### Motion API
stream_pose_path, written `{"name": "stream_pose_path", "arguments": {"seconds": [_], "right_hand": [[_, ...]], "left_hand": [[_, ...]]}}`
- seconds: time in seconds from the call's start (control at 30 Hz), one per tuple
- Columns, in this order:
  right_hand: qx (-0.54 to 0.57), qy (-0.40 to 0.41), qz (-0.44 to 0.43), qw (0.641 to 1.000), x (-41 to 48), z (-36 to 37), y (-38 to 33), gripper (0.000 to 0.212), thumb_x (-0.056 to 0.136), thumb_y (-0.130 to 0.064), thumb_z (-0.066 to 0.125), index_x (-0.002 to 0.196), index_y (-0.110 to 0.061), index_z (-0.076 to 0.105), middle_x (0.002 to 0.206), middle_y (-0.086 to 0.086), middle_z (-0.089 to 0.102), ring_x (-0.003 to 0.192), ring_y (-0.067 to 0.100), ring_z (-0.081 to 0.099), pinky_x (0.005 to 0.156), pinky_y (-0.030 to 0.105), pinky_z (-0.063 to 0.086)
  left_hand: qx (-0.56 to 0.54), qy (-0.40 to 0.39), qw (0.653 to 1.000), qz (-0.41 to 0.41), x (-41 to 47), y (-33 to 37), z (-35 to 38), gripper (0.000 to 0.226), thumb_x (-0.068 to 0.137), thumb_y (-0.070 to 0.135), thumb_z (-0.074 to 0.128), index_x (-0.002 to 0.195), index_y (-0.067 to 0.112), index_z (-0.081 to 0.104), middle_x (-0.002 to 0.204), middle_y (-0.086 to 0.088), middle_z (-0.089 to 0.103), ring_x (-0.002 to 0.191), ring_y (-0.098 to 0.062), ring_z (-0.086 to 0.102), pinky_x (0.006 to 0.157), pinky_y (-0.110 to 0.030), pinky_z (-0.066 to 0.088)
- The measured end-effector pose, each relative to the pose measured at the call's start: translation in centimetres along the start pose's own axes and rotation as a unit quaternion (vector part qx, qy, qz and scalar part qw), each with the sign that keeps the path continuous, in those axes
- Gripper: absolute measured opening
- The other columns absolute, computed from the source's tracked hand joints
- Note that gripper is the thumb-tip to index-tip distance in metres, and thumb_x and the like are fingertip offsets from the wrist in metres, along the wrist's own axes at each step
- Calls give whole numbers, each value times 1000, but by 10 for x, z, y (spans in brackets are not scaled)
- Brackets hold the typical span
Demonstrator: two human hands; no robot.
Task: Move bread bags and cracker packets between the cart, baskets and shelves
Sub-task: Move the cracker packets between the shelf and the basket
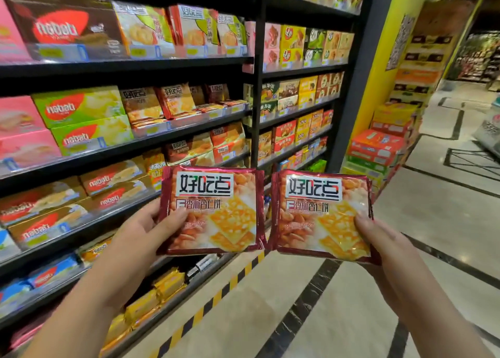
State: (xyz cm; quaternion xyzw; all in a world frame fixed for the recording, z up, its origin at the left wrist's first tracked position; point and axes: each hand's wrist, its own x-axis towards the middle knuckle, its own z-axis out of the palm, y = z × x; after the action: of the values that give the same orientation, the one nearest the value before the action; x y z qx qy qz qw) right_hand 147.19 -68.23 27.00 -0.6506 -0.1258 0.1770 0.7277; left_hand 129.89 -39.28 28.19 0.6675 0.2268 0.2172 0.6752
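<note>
Packets, two of them, up in front of us with their printed faces toward us! We pinch the left packet (213, 211) at its left edge with our left hand (146, 230), thumb laid across the front and fingers curled behind, out of sight. Over on the other side, our right hand (378, 238) grips the right packet (322, 217) at its right edge the same way, thumb on the front, fingers underneath. The two red packets sit side by side, inner edges just about touching, and we cannot tell if they overlap. They hang above the tiled floor (338, 303), just right of the shelves (121, 65), which run along our left crammed with biscuit boxes and bags. A yellow-and-black stripe (216, 301) runs along the shelf foot, and far right a stack of boxes (378, 146) stands by the yellow wall.
</note>
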Motion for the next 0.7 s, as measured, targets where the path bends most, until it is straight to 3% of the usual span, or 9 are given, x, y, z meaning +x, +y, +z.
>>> {"name": "stream_pose_path", "arguments": {"seconds": [0.17, 0.27, 0.37, 0.47, 0.6, 0.7], "right_hand": [[8, -38, -26, 999, 128, -15, -5, 47, 81, -47, 78, 117, -19, 71, 108, 2, 79, 98, 20, 77, 84, 33, 59], [1, -64, -30, 998, 204, -23, -15, 45, 83, -51, 77, 115, -20, 72, 106, 3, 80, 97, 21, 77, 83, 35, 60], [-13, -90, -36, 995, 280, -22, -30, 35, 84, -43, 65, 112, -22, 73, 105, 2, 80, 95, 20, 77, 83, 34, 54], [-19, -131, -45, 990, 340, -7, -42, 44, 81, -61, 75, 109, -26, 76, 107, -1, 79, 98, 18, 76, 83, 29, 57], [-29, -162, -48, 985, 413, 22, -46, 37, 85, -42, 65, 117, -24, 72, 107, -1, 79, 97, 17, 77, 87, 33, 52], [-48, -176, -49, 982, 465, 49, -42, 39, 86, -42, 64, 120, -24, 69, 109, -1, 79, 100, 17, 76, 94, 38, 52]], "left_hand": [[4, 44, 999, 8, 92, 2, 33, 38, 86, 38, 72, 121, 23, 68, 107, -2, 79, 95, -23, 77, 90, -41, 53], [-9, 59, 998, 7, 147, 7, 55, 58, 73, 48, 87, 121, 21, 68, 109, -5, 79, 94, -23, 77, 87, -40, 52], [-7, 83, 997, 7, 198, 12, 70, 42, 86, 34, 72, 124, 20, 66, 109, -4, 79, 92, -20, 78, 86, -37, 54], [-10, 118, 993, 14, 239, 17, 75, 35, 87, 30, 68, 122, 24, 67, 105, 0, 80, 85, -13, 78, 75, -31, 53], [-22, 133, 990, 33, 298, 19, 68, 62, 69, 48, 87, 125, 27, 69, 114, -3, 78, 100, -21, 76, 88, -41, 52], [-31, 144, 988, 38, 347, 15, 54, 38, 90, 29, 71, 127, 24, 67, 116, -4, 77, 107, -26, 74, 94, -43, 53]]}}
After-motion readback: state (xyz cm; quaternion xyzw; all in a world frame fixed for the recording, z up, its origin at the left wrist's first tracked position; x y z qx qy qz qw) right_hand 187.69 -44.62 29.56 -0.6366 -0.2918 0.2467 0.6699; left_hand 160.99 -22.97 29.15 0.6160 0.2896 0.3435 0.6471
